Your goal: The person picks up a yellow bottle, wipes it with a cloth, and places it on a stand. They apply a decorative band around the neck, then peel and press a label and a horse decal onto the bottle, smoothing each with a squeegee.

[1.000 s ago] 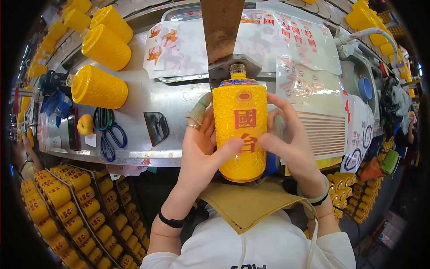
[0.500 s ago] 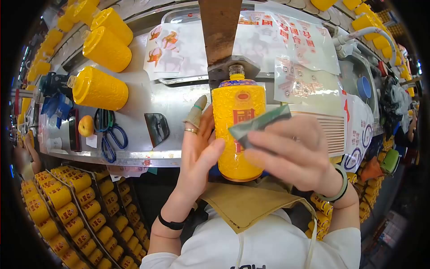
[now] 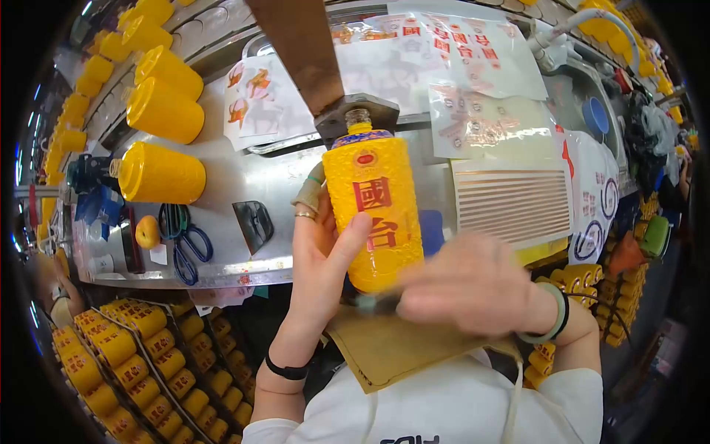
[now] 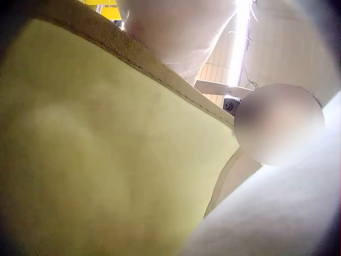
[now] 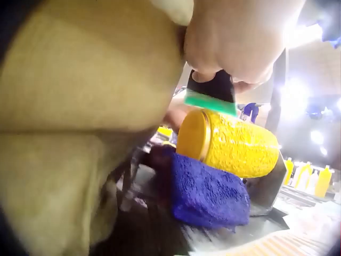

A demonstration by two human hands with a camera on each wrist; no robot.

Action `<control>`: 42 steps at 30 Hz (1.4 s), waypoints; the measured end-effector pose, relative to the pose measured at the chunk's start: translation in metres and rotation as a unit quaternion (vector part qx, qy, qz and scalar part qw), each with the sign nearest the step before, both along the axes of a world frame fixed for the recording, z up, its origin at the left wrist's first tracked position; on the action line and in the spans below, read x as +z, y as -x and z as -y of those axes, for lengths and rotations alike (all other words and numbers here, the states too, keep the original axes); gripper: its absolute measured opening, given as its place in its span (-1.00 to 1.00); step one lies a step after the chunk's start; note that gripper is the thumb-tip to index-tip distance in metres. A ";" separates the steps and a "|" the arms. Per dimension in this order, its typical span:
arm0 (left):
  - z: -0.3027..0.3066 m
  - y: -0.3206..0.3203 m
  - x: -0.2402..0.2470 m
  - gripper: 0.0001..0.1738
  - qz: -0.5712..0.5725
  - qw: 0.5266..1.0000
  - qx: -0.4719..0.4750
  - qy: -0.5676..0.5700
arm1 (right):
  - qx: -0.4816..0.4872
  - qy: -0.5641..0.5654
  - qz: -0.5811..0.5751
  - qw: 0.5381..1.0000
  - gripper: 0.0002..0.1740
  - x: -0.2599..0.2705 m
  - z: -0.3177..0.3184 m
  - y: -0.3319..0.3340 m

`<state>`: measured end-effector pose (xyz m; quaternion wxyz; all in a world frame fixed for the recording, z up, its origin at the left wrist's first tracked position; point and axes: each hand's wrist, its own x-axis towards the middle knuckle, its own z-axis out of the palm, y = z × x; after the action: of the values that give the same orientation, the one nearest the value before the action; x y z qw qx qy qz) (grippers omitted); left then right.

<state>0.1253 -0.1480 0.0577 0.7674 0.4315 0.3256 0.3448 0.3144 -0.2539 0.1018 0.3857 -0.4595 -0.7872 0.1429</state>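
Note:
A yellow bottle point(image 3: 399, 166) with red characters lies on its side, its glass neck at the angled metal holder point(image 3: 325, 126). My left hand point(image 3: 314, 248) holds its left side, thumb pressed on the front between the characters and a cloth cover on one finger. At the bottle's base end is my right hand point(image 3: 470, 285), blurred in the head view. The right wrist view shows it gripping a black squeegee point(image 5: 213, 88) with a green edge point(image 5: 210, 102), right at the bottle's base end. Apron and sleeve fill the left wrist view, which hides the left hand's work.
A blue cloth point(image 5: 210, 194) lies under the bottle. To the left are scissors point(image 3: 194, 255), a dark flat piece point(image 3: 254, 228) and several yellow bottles point(image 3: 164, 172). Printed decal sheets point(image 3: 488, 118) cover the right and back of the metal table, beside a striped sheet point(image 3: 514, 200).
Both thumbs were on the lower character at first. My right hand then brought a squeegee over the front and has swept down to the base. The left hand stays on the bottle.

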 end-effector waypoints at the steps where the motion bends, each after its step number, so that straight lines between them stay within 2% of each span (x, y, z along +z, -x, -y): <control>1: 0.001 0.000 0.001 -0.16 -0.011 1.000 -0.006 -0.009 | -0.131 0.054 -0.045 0.989 -0.68 0.007 -0.008 0.002; 2: 0.002 -0.001 0.002 -0.13 -0.021 1.000 -0.012 -0.018 | -0.254 0.098 -0.233 0.934 -0.63 0.002 -0.011 0.011; 4: 0.003 -0.004 0.002 -0.10 -0.027 0.999 -0.004 -0.024 | -0.278 0.069 -0.359 0.888 -0.61 -0.008 -0.029 0.005; 5: 0.004 -0.004 0.003 -0.11 -0.030 0.999 0.000 -0.021 | -0.280 0.068 -0.362 0.887 -0.61 -0.012 -0.031 0.006; 7: 0.005 -0.004 0.005 -0.11 -0.033 0.999 0.000 -0.019 | -0.248 0.144 -0.383 0.878 -0.61 -0.021 -0.034 0.010; 10: 0.006 -0.005 0.004 -0.12 -0.021 1.000 0.002 -0.001 | -0.286 0.130 -0.314 0.896 -0.65 -0.036 -0.035 0.009; 14: 0.006 -0.003 0.002 -0.12 -0.027 1.000 0.006 -0.007 | -0.306 0.121 -0.285 0.900 -0.65 -0.037 -0.032 0.007; 16: 0.005 -0.001 -0.001 -0.11 -0.007 1.000 0.004 0.001 | -0.365 0.162 -0.201 0.895 -0.66 -0.037 -0.029 -0.003; 17: 0.006 0.000 -0.004 -0.11 -0.006 1.000 0.006 0.000 | -0.361 0.113 -0.119 0.918 -0.65 -0.038 -0.028 -0.010; 18: 0.007 0.001 -0.007 -0.12 0.001 1.000 0.007 0.003 | -0.359 0.113 -0.119 0.919 -0.65 -0.038 -0.027 -0.009; 21: 0.008 0.005 -0.009 -0.14 0.001 1.000 -0.001 0.008 | -0.329 0.063 -0.296 0.895 -0.66 -0.030 -0.024 0.000; 22: 0.007 0.006 -0.009 -0.16 -0.003 1.000 -0.013 0.005 | -0.324 0.065 -0.297 0.896 -0.66 -0.031 -0.024 0.003; 24: 0.007 0.006 -0.008 -0.17 0.008 1.000 -0.013 0.001 | -0.246 0.125 -0.302 0.913 -0.66 -0.034 -0.025 0.007; 26: 0.007 0.004 -0.009 -0.20 0.035 0.999 -0.022 -0.002 | -0.270 0.154 -0.285 0.907 -0.63 -0.039 -0.029 -0.005; 28: 0.007 0.004 -0.007 -0.20 0.046 0.999 -0.022 -0.001 | -0.323 0.078 -0.170 0.928 -0.60 -0.023 -0.037 -0.014; 30: 0.007 0.004 -0.008 -0.23 0.028 0.999 -0.023 -0.019 | -0.340 0.056 -0.158 0.925 -0.64 -0.004 -0.042 -0.012; 32: 0.006 0.007 -0.011 -0.25 0.006 0.999 -0.027 -0.023 | -0.230 -0.054 -0.032 0.971 -0.65 0.004 -0.047 -0.012; 33: 0.004 0.008 -0.013 -0.23 0.045 0.999 -0.018 0.009 | -0.228 -0.054 -0.030 0.972 -0.65 0.003 -0.046 -0.009; 34: 0.004 0.009 -0.015 -0.21 0.084 0.996 -0.009 0.042 | -0.148 -0.094 0.028 0.984 -0.67 -0.002 -0.040 -0.002; 36: 0.001 0.014 -0.019 -0.19 0.100 0.994 -0.024 0.022 | 0.016 -0.171 0.142 0.975 -0.67 -0.009 -0.031 0.011; 37: 0.001 0.015 -0.020 -0.15 0.102 0.994 -0.013 0.032 | 0.019 -0.172 0.144 0.974 -0.67 -0.001 -0.029 0.017; 39: 0.000 0.016 -0.018 -0.04 0.076 0.996 -0.006 0.041 | 0.071 -0.049 0.168 0.982 -0.77 0.018 -0.029 0.032; 40: 0.001 0.016 -0.019 -0.04 0.077 0.996 -0.008 0.040 | 0.069 -0.050 0.169 0.982 -0.77 0.015 -0.042 0.031; 42: 0.002 0.016 -0.022 0.00 0.050 0.998 0.012 0.039 | -0.084 -0.062 0.214 0.971 -0.70 0.007 -0.090 0.013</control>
<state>0.1093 -0.1501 0.0356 0.7948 0.3794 0.3057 0.3618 0.3012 -0.1640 0.1089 0.2469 -0.5194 -0.8171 -0.0407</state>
